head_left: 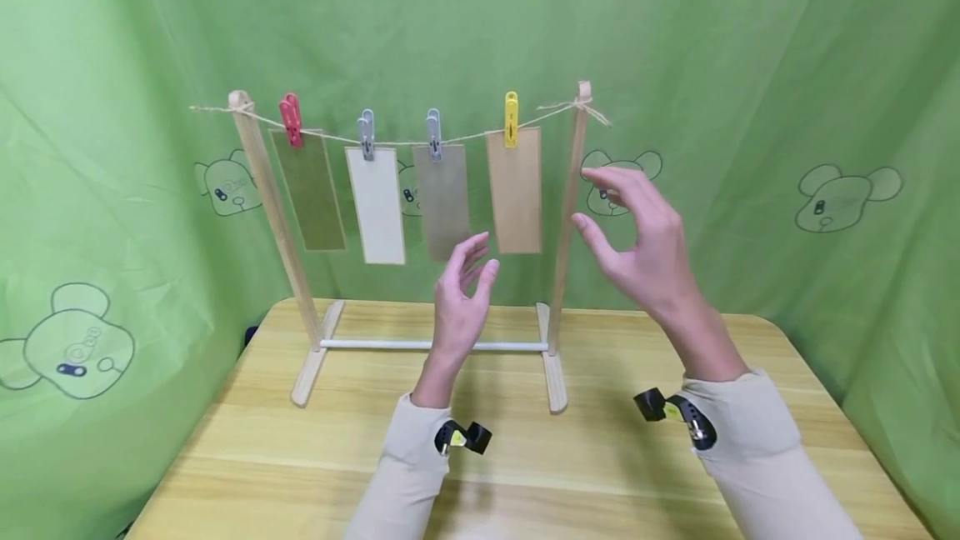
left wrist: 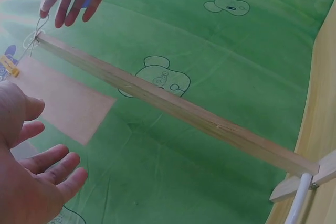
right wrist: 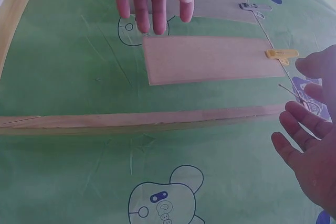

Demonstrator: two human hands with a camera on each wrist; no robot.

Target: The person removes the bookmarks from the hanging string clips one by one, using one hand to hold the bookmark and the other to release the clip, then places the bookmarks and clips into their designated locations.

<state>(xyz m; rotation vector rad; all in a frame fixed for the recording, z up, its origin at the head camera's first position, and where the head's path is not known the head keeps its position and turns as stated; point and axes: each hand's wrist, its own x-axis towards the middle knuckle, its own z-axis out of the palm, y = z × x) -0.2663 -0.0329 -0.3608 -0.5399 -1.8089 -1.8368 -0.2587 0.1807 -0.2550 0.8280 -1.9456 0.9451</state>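
A twine line [head_left: 472, 137] is strung between two wooden posts. On it, a red clothespin [head_left: 292, 120] holds an olive card [head_left: 309, 194], and a grey clothespin [head_left: 366, 135] holds a white card [head_left: 377, 207]. Farther right, a second grey clothespin [head_left: 434, 134] holds a grey card [head_left: 442, 198], and a yellow clothespin [head_left: 511, 119] holds a tan card [head_left: 515, 194]. My left hand [head_left: 461, 298] is raised with loosely bent fingers, overlapping the grey card's lower edge in the head view. My right hand [head_left: 645, 240] hovers beside the right post, thumb and fingers spread apart. Neither hand holds anything.
The stand's left post [head_left: 273, 215] and right post [head_left: 570, 232] rise from wooden feet joined by a white rod [head_left: 397, 345]. It stands on a wood-grain table [head_left: 540, 473]. Behind hangs a green curtain [head_left: 750, 90] printed with animal faces.
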